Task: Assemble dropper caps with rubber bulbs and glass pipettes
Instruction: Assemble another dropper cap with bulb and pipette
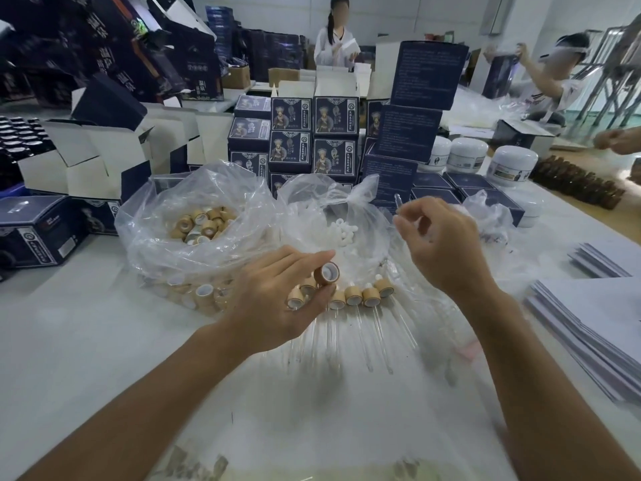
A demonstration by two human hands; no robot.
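Holding a bamboo dropper cap [327, 274] between thumb and fingertips, the left hand [277, 296] keeps it above the table [86, 341], its white-lined open mouth tilted up and to the right. Up and to the right of it, well apart, the right hand [440, 244] pinches a clear glass pipette [399, 201]; only its rounded tip shows above the fingers [402, 222], so its long axis is hard to read. My guess is the pipette goes into the cap next, so the right hand must bring it down and left. Just below the cap lies a row of finished droppers [357, 296], glass stems pointing toward the camera. Behind sit a bag of caps [201, 223] and a bag of white rubber bulbs [341, 228].
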